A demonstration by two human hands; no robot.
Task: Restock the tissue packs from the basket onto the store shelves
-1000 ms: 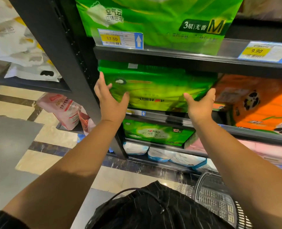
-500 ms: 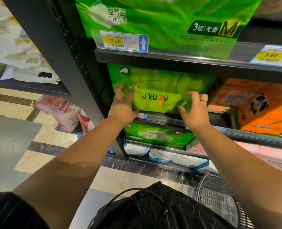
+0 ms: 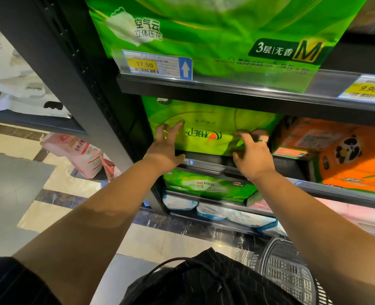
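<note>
Green tissue pack [image 3: 206, 119] seated on the middle shelf [image 3: 208, 166], logo upside down. Left hand [image 3: 163, 148] at its left front, fingers spread and barely bent, tips pressing the wrap, clasping nothing. Right hand [image 3: 253, 153] at its right front, fingers crooked onto the wrap; pinching or merely touching, cannot tell. Orange pack [image 3: 345, 155] just beside. Grey basket [image 3: 287, 271] low at right.

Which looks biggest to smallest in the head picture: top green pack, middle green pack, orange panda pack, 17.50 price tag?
1. Top green pack, biggest.
2. Middle green pack and orange panda pack look alike; both partly hidden, so no ranking.
3. 17.50 price tag, smallest.
</note>
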